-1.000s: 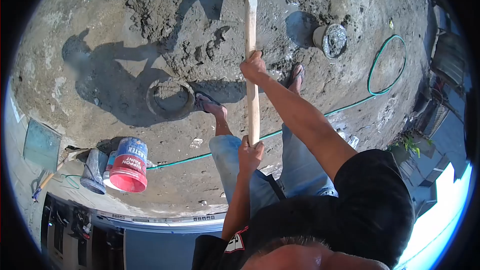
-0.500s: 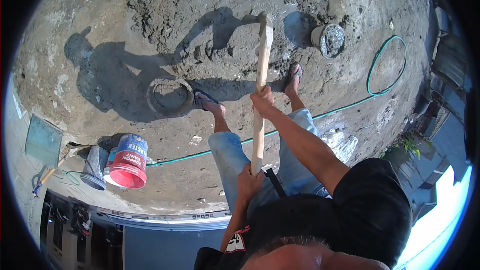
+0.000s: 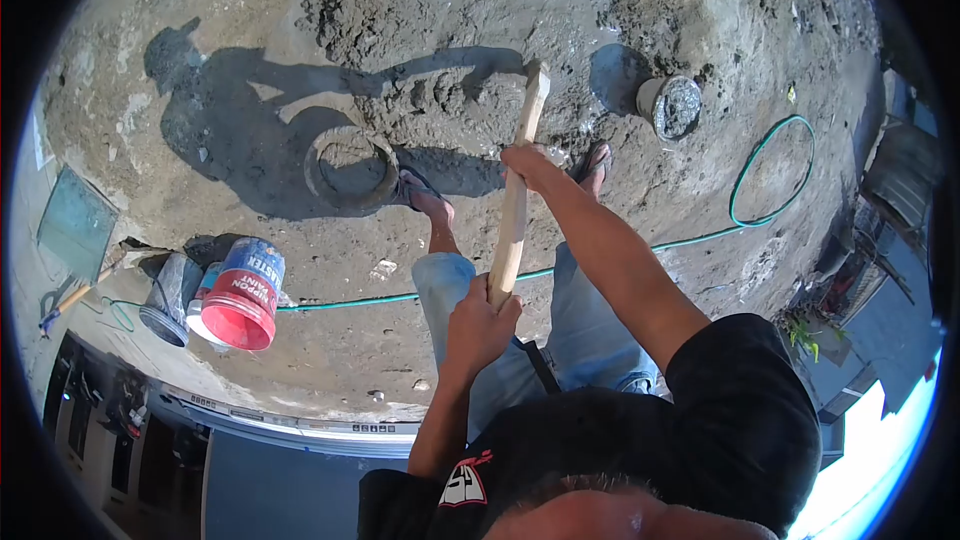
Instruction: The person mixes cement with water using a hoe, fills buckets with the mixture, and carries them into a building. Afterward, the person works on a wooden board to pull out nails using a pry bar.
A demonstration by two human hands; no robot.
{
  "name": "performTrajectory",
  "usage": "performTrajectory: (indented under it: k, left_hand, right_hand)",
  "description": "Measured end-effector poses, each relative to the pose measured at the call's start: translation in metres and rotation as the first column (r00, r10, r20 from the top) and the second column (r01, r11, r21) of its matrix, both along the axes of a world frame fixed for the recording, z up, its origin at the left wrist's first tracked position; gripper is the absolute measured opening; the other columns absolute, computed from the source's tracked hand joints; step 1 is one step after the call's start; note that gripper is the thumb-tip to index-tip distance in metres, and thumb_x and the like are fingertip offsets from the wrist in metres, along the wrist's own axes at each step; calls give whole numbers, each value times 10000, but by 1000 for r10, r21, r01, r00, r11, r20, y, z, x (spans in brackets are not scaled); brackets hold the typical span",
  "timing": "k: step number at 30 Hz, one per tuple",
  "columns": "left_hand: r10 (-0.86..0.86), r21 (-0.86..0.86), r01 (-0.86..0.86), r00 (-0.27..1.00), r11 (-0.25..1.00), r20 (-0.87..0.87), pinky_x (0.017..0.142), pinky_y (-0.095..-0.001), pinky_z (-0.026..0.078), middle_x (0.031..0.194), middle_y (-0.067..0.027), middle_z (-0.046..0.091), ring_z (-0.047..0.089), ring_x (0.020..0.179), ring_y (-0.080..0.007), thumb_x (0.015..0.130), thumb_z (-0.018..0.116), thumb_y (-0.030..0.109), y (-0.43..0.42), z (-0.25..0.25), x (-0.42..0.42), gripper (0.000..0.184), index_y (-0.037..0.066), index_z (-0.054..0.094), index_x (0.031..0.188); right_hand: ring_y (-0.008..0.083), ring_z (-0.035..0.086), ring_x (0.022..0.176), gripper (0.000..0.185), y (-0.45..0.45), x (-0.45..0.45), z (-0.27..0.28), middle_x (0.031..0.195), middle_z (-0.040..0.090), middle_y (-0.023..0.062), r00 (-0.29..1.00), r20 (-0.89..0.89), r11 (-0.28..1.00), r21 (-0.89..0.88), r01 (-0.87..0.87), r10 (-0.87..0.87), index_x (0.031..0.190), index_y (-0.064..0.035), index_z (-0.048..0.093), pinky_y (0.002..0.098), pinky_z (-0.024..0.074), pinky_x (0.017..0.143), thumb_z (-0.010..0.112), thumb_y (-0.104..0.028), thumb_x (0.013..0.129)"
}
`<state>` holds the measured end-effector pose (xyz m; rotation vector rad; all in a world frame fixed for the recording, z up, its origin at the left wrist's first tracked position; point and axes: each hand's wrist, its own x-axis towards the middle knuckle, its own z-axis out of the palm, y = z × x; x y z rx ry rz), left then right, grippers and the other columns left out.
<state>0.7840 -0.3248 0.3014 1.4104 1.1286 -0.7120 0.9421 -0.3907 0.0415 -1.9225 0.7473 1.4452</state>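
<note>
A hoe (image 3: 511, 225) with a long pale wooden handle slants forward from my waist to the wet grey mortar (image 3: 440, 98) on the ground. My left hand (image 3: 482, 328) is wrapped round the near end of the handle. Farther up, my right hand (image 3: 532, 163) grips it around the middle. The hoe's far end is at the mortar, and its blade cannot be made out. My sandalled feet stand on either side of the handle, close to the mortar's near edge.
A mortar-filled bucket (image 3: 655, 108) stands beyond my right foot; a round container (image 3: 382, 175) sits by my left. A green hose (image 3: 680, 241) crosses behind my feet and loops at right. Red-and-blue paint buckets (image 3: 243, 280) and a glass-like panel (image 3: 75, 224) are at left.
The hoe's far end has come down and nearer to me, onto the mortar. Both hands have moved with the handle, my right hand forward and my left hand slightly up in view.
</note>
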Motion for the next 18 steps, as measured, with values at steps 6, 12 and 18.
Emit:
performTrajectory:
  k: [6, 12, 18]
  left_hand:
    - [39, 0, -40, 980, 999, 193, 743, -410, 483, 867, -246, 632, 635, 807, -374, 784, 589, 256, -6, 39, 42, 573, -26, 427, 1256]
    - [147, 82, -194, 905, 978, 399, 656, -343, 501, 828, -216, 633, 645, 728, -303, 791, 609, 262, 15, 83, 25, 545, -14, 458, 1237]
    - [462, 149, -581, 755, 800, 465, 680, -334, 502, 886, -181, 627, 637, 737, -260, 790, 623, 131, 50, 130, -124, 364, -17, 534, 1112]
  right_hand:
    - [190, 538, 495, 194, -17, 41, 2, 646, 536, 97, 987, -159, 999, 26, -27, 31, 913, 9, 508, 339, 483, 481, 563, -64, 741]
    - [165, 509, 454, 72, 2, 60, 59, 549, 514, 52, 953, -272, 978, 187, -88, 137, 798, -41, 478, 314, 480, 452, 523, -94, 778]
    - [184, 506, 484, 178, 56, -56, 137, 614, 490, 95, 987, -107, 969, 203, 139, -119, 897, -15, 423, 314, 479, 444, 527, -107, 786]
